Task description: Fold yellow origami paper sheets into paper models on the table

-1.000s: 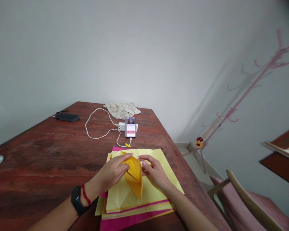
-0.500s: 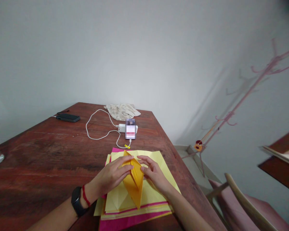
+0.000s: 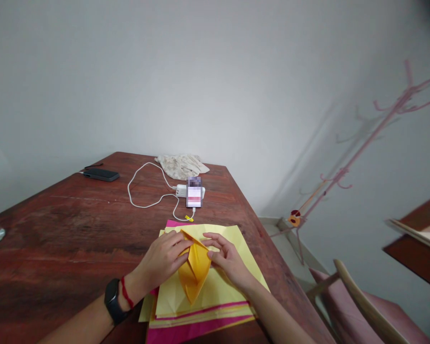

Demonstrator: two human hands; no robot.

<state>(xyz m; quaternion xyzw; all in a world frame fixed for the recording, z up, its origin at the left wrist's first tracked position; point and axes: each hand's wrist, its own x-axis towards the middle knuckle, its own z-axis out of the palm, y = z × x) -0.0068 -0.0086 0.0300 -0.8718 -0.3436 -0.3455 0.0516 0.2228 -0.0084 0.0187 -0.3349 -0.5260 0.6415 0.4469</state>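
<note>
Folded Orange-Yellow Paper (image 3: 198, 272) Between Two Hands

The folded paper stands over a stack of pale yellow sheets (image 3: 232, 291) at the near edge of a reddish-brown wooden table (image 3: 75, 229); its lower end tapers to a point toward the viewer, and its creased flaps part along the middle. The left hand (image 3: 163, 255) has its fingers bent together, closed upon the upper left flap. The right hand (image 3: 229, 260) is partly open: its thumb meets the right corner of the paper, while the other fingers curve loosely near the upper edge; whether they pinch it cannot be told. A black wristband (image 3: 113, 302) and a red cord bracelet (image 3: 126, 292) encircle the left wrist. Magenta sheets (image 3: 186, 330) show beneath the yellow ones. Beyond the stack, a phone (image 3: 194, 197), its screen blurred, lies against a white power bank (image 3: 181, 190), with a white cable (image 3: 129, 191) looped to the left. A crumpled pale cloth (image 3: 181, 166) lies at the far edge; a dark oblong device (image 3: 101, 175) rests farther left.
</note>
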